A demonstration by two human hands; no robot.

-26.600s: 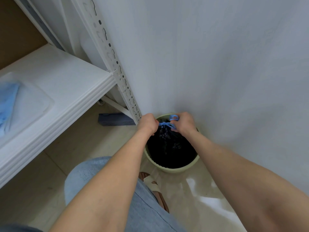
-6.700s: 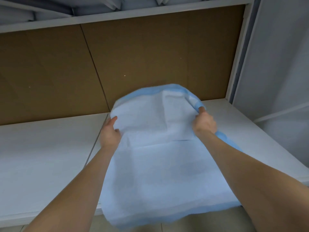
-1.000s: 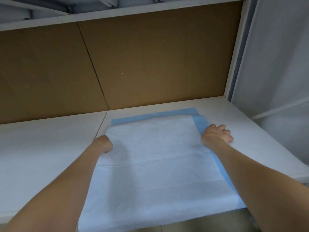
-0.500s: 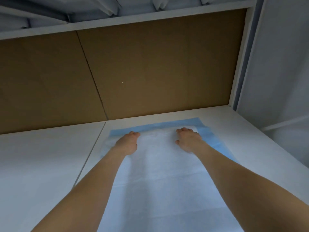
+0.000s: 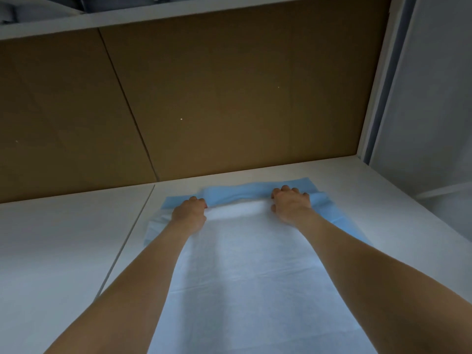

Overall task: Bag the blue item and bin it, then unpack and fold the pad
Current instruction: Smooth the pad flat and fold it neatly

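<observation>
The pad (image 5: 255,272), white on top with a blue backing, lies spread on the white shelf (image 5: 63,246) and runs from the back toward the front edge. Its far edge is lifted and curls toward me, so a blue strip shows between my hands. My left hand (image 5: 189,213) grips that far edge left of the middle, fingers curled round it. My right hand (image 5: 291,204) grips the same edge further right. The bin and the blue item are out of view.
A brown cardboard back panel (image 5: 204,98) closes the shelf bay right behind the pad. A white upright (image 5: 375,85) and a grey wall (image 5: 434,98) stand on the right. Another shelf (image 5: 178,8) hangs overhead. A seam (image 5: 127,238) splits the shelf surface on the left.
Both hands went from the pad's sides to its far edge. They have since curled round that edge and raised it, turning the blue underside up.
</observation>
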